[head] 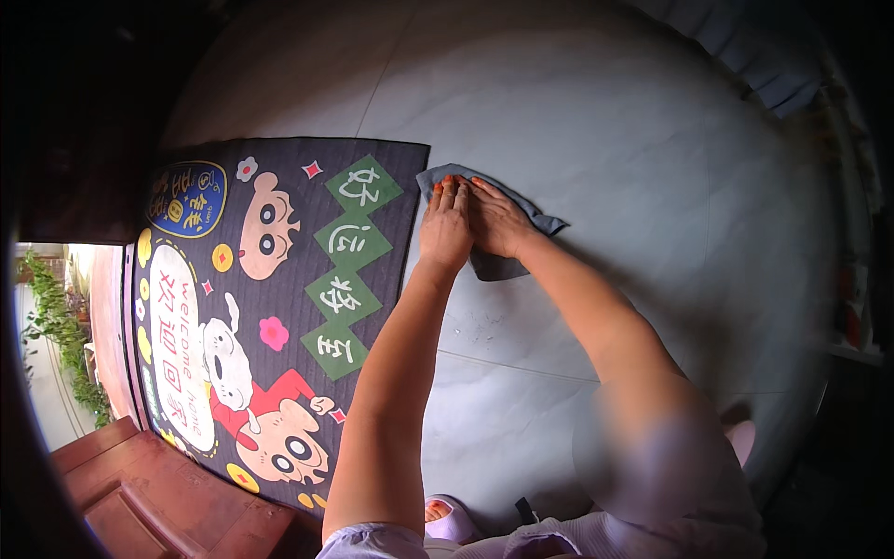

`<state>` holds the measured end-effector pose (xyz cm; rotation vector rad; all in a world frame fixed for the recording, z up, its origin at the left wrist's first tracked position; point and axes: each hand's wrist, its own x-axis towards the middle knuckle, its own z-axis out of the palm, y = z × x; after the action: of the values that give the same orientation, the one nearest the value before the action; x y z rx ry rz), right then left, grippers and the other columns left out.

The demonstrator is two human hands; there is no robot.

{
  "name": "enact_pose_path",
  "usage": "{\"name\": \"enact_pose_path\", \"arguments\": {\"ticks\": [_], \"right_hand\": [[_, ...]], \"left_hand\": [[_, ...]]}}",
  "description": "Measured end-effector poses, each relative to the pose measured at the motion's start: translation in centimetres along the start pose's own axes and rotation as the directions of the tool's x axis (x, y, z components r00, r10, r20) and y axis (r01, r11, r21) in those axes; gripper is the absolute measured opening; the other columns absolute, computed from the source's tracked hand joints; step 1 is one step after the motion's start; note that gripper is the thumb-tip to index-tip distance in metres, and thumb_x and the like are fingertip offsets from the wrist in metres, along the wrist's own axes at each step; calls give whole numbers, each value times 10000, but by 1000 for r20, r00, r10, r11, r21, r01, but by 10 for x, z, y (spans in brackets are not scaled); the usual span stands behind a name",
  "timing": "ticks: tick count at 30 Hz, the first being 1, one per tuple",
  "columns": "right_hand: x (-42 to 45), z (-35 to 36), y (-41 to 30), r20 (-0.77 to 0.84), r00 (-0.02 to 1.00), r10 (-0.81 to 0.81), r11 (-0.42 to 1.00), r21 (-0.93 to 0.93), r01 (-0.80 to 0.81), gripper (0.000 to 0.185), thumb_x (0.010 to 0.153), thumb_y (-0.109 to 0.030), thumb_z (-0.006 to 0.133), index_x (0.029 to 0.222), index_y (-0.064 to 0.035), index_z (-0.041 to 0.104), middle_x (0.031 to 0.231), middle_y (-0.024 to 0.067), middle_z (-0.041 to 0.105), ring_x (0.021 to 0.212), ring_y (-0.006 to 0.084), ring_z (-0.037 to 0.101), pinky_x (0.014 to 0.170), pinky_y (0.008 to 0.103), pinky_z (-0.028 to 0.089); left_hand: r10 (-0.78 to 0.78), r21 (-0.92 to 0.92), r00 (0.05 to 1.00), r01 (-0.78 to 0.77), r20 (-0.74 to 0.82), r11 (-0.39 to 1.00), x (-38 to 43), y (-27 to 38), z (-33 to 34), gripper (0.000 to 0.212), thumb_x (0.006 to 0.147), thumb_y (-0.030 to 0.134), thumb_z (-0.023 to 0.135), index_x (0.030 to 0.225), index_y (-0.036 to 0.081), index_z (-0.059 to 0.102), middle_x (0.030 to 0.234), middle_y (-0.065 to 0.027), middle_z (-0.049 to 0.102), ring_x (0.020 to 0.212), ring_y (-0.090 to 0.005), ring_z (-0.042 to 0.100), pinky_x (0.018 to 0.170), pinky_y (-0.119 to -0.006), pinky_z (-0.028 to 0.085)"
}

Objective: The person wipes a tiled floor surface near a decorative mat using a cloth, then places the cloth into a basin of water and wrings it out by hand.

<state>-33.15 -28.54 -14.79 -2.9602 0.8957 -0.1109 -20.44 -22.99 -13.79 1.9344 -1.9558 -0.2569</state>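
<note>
A grey cloth (496, 267) lies partly folded on the pale floor tiles, close to the right edge of a doormat. My left hand (445, 227) holds it down with extended fingers close together. Beside it, and partly under its fingers, my right hand (497, 222) presses flat on the same cloth. Orange-red colour shows on the fingertips. The palms and the part of the cloth beneath them are hidden.
The dark doormat (290, 335) bears cartoon figures and writing. Left of it are a doorway threshold (129, 335) and a reddish-brown door panel (167, 496). Small wet-looking spots (478, 325) mark the tiled floor (614, 161). A foot in a lilac slipper (454, 520) stands below.
</note>
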Motion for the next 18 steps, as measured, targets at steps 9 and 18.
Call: {"name": "enact_pose_path", "arguments": {"ticks": [9, 18], "right_hand": [[-12, 5, -18, -96, 984, -149, 962, 214, 167, 465, 961, -338, 429, 1372, -124, 454, 1493, 95, 374, 1417, 235, 279, 1195, 399, 143], [-33, -2, -45, -64, 961, -268, 943, 185, 276, 456, 957, -364, 453, 1340, -120, 490, 1470, 107, 407, 1406, 265, 303, 1185, 407, 179]], "left_hand": [[3, -33, 990, 2, 140, 999, -33, -16, -26, 506, 881, 63, 442, 1387, 81, 456, 1455, -174, 413, 1282, -324, 473, 1024, -383, 439], [-20, 24, 990, 16, 136, 1000, -89, -13, -35, 522, 909, 97, 425, 1430, 122, 413, 1457, -213, 393, 1252, -359, 496, 973, -404, 480]]}}
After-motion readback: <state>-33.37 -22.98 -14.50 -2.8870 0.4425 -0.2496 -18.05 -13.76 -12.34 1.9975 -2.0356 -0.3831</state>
